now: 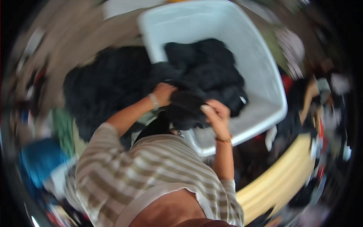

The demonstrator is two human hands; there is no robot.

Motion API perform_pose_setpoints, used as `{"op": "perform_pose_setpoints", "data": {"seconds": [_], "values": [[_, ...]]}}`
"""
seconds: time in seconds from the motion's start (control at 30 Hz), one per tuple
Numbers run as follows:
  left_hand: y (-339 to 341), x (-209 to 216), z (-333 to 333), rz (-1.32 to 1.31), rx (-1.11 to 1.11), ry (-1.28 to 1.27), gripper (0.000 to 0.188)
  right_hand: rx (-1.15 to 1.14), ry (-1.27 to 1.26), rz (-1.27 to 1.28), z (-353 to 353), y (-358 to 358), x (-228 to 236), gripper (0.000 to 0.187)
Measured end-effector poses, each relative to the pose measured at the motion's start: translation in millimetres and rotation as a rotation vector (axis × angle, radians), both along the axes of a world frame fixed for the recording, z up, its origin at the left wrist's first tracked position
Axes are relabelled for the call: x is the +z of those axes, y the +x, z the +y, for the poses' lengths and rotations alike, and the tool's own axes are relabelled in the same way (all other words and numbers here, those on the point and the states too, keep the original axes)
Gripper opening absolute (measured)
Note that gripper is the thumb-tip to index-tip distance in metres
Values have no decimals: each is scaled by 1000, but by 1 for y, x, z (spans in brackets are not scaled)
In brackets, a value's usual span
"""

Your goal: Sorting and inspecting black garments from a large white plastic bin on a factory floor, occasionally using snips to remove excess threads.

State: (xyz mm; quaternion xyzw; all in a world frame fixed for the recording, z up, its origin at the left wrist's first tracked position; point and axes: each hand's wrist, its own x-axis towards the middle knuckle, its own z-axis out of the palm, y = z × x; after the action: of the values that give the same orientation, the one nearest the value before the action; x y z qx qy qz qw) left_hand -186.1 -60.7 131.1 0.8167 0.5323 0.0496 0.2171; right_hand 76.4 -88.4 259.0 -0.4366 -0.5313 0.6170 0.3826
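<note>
Between my two hands a black garment point(185, 108) is stretched over the near rim of a big white bin point(252, 41). My left hand point(164, 94) is closed on its left side, and my right hand point(217, 113) pinches its right edge with the thumb on top. What kind of garment it is cannot be made out through the blur. Inside the bin lies a heap of black clothes point(215, 72), with a small white tag showing on its right. Left of the bin, a larger pile of black clothes point(106, 83) reaches up to the bin's wall.
A long pale yellow piece point(280, 178) curves along the lower right. To the left are a green cloth point(62, 130) and a blue bundle point(41, 159). Mixed clothes, among them a pink striped one point(291, 49), lie beyond the bin's right side.
</note>
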Motion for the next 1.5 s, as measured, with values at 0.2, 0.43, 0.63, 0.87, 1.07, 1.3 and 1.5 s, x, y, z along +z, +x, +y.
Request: {"op": "perform_pose_setpoints", "data": {"seconds": [0.2,0.43,0.63,0.87,1.07,1.3,1.5], "values": [[-114,74,-19,-361,546,157,39,-47,62,83,37,-6,-45,13],[-320,245,-84,214,1197,840,42,3,-65,66,42,-14,-61,12],[-480,253,-87,585,1112,1100,50,-50,-136,23,55,-27,-85,17],[-349,46,-48,-63,972,24,67,-199,-399,-185,76,5,-176,29],[-154,-2,30,-195,493,46,55,-587,-711,-406,104,64,-300,70],[-67,-23,85,9,3,52,71,-739,-934,-642,140,99,-375,109],[-63,-41,86,92,23,-122,66,-901,-1284,-789,173,51,-394,123]]}}
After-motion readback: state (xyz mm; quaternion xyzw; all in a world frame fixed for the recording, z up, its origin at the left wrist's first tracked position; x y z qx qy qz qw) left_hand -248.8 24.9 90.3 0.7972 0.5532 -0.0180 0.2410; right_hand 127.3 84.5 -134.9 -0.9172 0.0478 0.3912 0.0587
